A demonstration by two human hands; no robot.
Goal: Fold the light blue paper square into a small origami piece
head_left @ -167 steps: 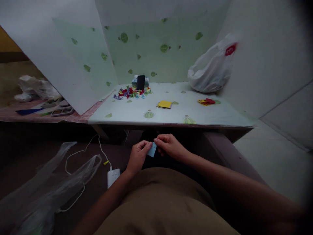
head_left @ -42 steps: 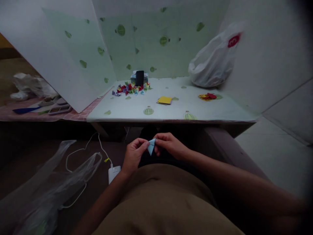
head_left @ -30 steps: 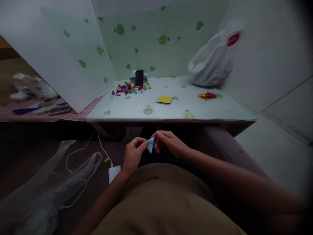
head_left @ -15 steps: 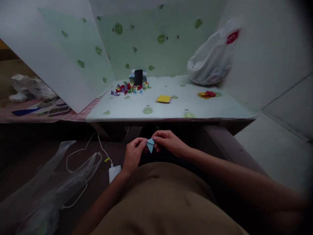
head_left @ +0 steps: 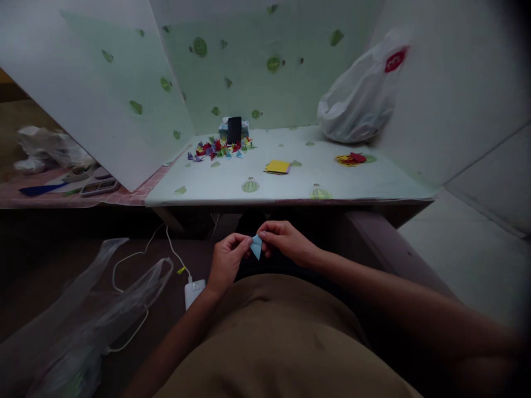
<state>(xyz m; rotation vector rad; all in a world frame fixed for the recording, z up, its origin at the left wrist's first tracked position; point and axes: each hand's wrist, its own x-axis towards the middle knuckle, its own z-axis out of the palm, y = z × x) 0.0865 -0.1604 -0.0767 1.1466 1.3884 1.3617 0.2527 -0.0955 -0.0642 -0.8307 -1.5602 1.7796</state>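
Pinching a small light-blue folded paper triangle (head_left: 256, 246) between them, both hands sit low in front of the person's lap, just below the near edge of the table (head_left: 290, 198). The left hand (head_left: 226, 262) has its thumb and forefinger closed on the triangle's left side, and the right hand (head_left: 284, 242) clamps its fingertips on the upper right corner, so the paper points downward between the two hands. Beside the left wrist a white charger block (head_left: 193, 289) lies with its cable (head_left: 136, 260) looping away, and a clear plastic bag (head_left: 83, 326) spreads out further left. Up on the table, which wears a pale covering printed with green shapes, a yellow pad of paper squares (head_left: 277, 166) lies near the middle, and a small red and yellow heap of pieces (head_left: 351, 158) lies to the right. Towards the back a scatter of many-coloured folded pieces (head_left: 218, 149) lies before a dark phone (head_left: 234, 130) standing upright. A white plastic bag (head_left: 360, 102) slumps in the far right corner.
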